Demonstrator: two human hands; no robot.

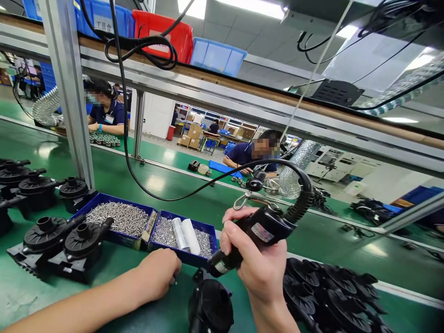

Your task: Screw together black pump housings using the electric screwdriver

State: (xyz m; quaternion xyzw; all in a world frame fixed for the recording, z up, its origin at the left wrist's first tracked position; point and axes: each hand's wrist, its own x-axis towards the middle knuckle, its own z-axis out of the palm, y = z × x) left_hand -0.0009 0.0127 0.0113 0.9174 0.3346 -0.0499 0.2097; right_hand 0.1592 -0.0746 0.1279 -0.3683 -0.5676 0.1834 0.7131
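Observation:
My right hand (258, 259) is wrapped round a black corded power screwdriver (263, 231), which hangs from a wire and tilts down to the left. Below its tip lies a round black plastic housing (217, 305). My left hand (161, 273) is closed with its fingers curled down, just in front of the blue bins and left of that housing; what its fingertips hold, if anything, is hidden. One blue bin (130, 241) holds many screws (118, 217). The other bin (208, 226) holds small metal nuts (164, 232) and two tubes, one clear and one white (191, 237).
Several black housings (83, 245) stand at the left, and more (333, 291) lie at the right. A metal post (67, 92) rises at the left. A black cable (126, 157) loops across the view. Two people sit across the green bench (156, 178). Overhead, a shelf holds red (163, 34) and blue bins.

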